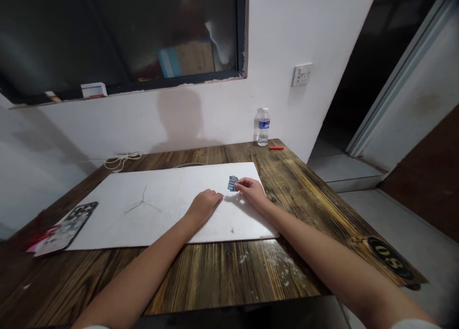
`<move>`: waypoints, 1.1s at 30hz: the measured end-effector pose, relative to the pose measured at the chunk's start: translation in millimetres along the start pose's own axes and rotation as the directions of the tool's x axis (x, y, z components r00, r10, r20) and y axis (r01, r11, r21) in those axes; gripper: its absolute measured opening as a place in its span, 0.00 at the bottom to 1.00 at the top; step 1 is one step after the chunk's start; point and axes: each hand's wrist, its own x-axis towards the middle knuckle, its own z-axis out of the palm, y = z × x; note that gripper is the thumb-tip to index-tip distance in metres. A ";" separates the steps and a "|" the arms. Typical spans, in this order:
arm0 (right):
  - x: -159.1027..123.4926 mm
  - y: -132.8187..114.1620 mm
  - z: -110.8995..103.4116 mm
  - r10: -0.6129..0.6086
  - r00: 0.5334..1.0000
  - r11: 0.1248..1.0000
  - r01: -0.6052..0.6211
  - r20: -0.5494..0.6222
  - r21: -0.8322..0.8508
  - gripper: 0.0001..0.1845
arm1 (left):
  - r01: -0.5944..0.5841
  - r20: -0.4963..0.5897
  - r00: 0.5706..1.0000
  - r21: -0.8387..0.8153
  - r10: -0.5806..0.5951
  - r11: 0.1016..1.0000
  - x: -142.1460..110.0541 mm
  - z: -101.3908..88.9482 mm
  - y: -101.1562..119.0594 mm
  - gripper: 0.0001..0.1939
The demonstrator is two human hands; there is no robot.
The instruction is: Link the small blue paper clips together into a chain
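Note:
My right hand [251, 189] is closed in a pinch on a small stack of blue striped cards [232, 183], a little above the right part of a white board [172, 224]. Their edges look slightly fanned; any print is too small to read. To the left of the cards, my left hand [205, 205] rests on the board with its fingers curled together. The inside of that hand is hidden. Farther left, thin dark lines [143, 202] form a three-armed shape on the board.
The board lies on a dark wooden table [222, 276]. A patterned phone-like slab [68, 228] overlaps its left end. At the back are a white cable [122, 160], a water bottle [263, 128] and a red stick-like object [276, 148]. A wall stands behind.

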 end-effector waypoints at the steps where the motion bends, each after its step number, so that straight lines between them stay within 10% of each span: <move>1: -0.1 -0.1 0.0 -0.001 1.000 1.000 0.001 0.000 -0.002 0.16 | 0.000 0.002 1.000 0.000 0.000 1.000 -0.5 0.2 -0.2 0.13; 33: -1.4 -3.3 1.1 0.007 1.000 0.999 -0.007 0.003 -0.043 0.15 | -0.010 0.041 0.999 0.074 0.007 0.997 -3.4 1.9 5.0 0.13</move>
